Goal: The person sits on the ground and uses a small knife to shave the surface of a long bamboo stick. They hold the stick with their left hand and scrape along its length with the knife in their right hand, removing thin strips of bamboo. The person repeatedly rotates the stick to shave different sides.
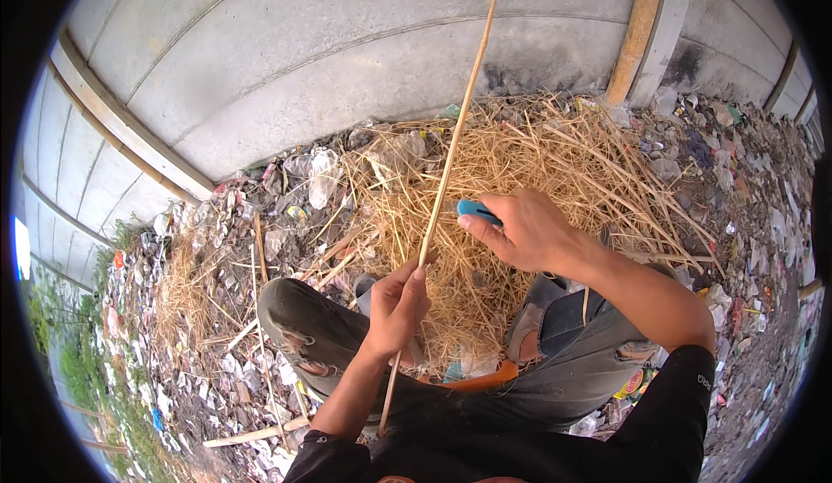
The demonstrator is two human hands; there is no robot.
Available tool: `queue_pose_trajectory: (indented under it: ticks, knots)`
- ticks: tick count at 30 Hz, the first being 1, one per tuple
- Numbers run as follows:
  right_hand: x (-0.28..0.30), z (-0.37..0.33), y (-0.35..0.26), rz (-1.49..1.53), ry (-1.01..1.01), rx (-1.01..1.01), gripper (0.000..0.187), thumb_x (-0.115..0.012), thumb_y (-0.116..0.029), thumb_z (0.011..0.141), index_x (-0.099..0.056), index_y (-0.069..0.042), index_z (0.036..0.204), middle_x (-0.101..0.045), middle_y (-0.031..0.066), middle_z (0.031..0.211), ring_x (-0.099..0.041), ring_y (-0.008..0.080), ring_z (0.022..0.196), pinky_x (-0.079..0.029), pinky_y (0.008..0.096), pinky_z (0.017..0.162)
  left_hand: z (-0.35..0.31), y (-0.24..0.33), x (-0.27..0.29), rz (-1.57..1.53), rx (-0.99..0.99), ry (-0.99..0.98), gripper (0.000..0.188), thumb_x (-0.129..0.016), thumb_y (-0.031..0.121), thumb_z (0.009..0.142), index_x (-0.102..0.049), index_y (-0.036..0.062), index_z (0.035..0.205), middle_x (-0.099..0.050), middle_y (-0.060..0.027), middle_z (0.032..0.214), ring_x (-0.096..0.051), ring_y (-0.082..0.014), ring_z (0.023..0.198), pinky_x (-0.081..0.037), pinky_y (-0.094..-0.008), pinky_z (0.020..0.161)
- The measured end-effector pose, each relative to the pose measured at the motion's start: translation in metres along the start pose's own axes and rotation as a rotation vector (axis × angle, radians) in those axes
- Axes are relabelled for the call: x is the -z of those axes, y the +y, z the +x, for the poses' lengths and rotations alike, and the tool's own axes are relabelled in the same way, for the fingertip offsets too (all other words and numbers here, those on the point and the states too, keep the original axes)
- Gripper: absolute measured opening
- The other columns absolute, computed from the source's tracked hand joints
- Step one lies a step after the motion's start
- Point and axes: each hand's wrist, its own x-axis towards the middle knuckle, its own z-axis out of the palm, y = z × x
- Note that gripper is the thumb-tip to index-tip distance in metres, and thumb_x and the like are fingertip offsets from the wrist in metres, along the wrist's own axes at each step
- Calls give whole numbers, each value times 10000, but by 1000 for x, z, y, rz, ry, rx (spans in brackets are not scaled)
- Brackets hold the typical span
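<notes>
- the stick (459, 136) stands slantwise over the lap; counted from the left hand (399, 304), its upper end points between twelve and one, its lower end down between six and seven.
- the left hand is closed around the stick, well below its middle, thumb along the near side.
- the right hand (529, 232), at two o'clock, is closed on a blue tool (479, 213), just beside the stick and apart from it; any blade is too small to make out.
- the stick looks light and fairly stiff, likely springy toward its thin top and prone to split along the grain; its edges may splinter.
- best hold, i judge: the thicker lower part, where the left hand has it, as the long upper end may sway.
- straw (555, 167) spreads from eleven to two o'clock, loose and probably brittle.
- for containers, a clear bag (322, 180) lies crumpled at eleven o'clock among litter (208, 284); whether it holds anything, i cannot tell.
</notes>
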Motion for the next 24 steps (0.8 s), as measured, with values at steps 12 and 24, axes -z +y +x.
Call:
queue_pose_trajectory:
  ticks: [12, 24]
  knots:
    - [47, 37, 110, -72, 215, -413, 698, -373, -574, 1076, -625, -57, 681, -436, 17, 464, -471, 143, 419, -381, 365, 417, -52, -28, 7, 231, -15, -83, 390, -488, 186, 1097, -551, -51, 1400, -424, 92, 643, -350, 4, 519, -254, -210, 485]
    - [-52, -5, -3, -23, -17, 97, 698, -442, -586, 1037, -649, 2, 724, -564, 138, 507, -578, 305, 442, -478, 466, 481, -35, -27, 9, 58, 11, 48, 373, -499, 193, 1095, -558, -52, 1370, -413, 84, 637, -335, -8, 509, -255, -210, 473]
